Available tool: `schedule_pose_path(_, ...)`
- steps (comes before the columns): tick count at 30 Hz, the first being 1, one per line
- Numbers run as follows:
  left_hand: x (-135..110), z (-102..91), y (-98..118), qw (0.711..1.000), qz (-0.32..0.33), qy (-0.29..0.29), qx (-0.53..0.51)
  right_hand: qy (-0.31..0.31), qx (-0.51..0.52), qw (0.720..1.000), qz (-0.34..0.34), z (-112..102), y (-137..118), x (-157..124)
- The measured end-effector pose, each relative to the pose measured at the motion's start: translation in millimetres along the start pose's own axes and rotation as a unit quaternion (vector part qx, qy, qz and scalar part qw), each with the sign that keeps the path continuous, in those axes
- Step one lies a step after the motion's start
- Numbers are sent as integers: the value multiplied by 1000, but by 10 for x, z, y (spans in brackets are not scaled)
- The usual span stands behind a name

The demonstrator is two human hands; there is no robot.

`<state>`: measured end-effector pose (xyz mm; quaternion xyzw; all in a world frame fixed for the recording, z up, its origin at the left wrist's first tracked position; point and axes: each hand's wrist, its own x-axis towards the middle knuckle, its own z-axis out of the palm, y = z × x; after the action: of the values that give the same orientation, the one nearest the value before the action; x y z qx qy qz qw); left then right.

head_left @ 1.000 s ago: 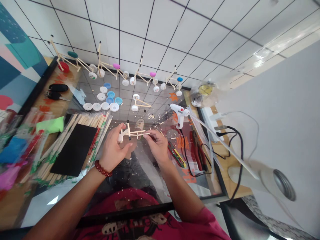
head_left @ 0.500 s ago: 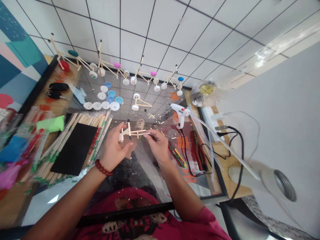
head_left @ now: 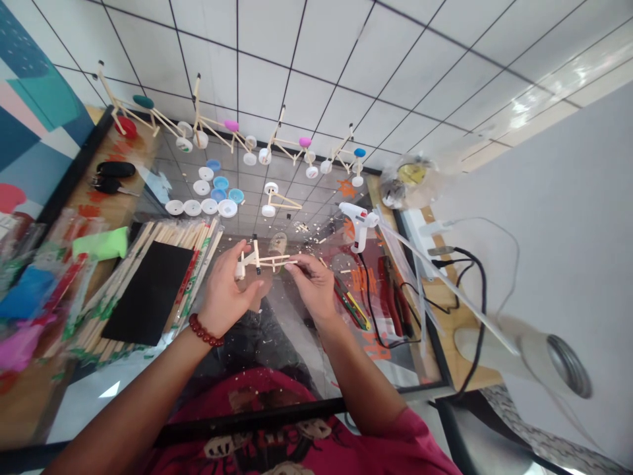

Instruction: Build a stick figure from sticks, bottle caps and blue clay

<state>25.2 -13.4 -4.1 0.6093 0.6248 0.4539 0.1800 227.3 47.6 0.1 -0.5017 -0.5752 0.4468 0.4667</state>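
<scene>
Fingers of the right hand (head_left: 312, 285) pinch the right tip of a wooden stick frame (head_left: 267, 262) — long axis running left to right — while the left hand (head_left: 225, 290) closes around its white-wheeled end (head_left: 240, 269).

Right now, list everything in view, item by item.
stick models with cap wheels: four, pale wood with teal, pink or blue caps, in a row at the far edge
small stick frame: one, pale wood, white wheels, beyond the hands
loose bottle caps: about ten, white and blue, far left of the hands
hot glue gun: one, white, far right of the hands
pliers: red handles, right of the hands
wooden sticks: many, pale, bundled left of the hands
black sheet: one, on the sticks
held stick frame: one, pale wood, white cap wheel, between the hands
left hand: at the frame's wheel
right hand: pinching the frame's long stick
</scene>
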Motion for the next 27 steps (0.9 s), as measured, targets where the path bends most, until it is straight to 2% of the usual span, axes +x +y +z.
schedule_pose_path(27, 7, 0, 4, 1000, -1, -4, 0, -5, 3, 1000, 1, -1, -8, -3)
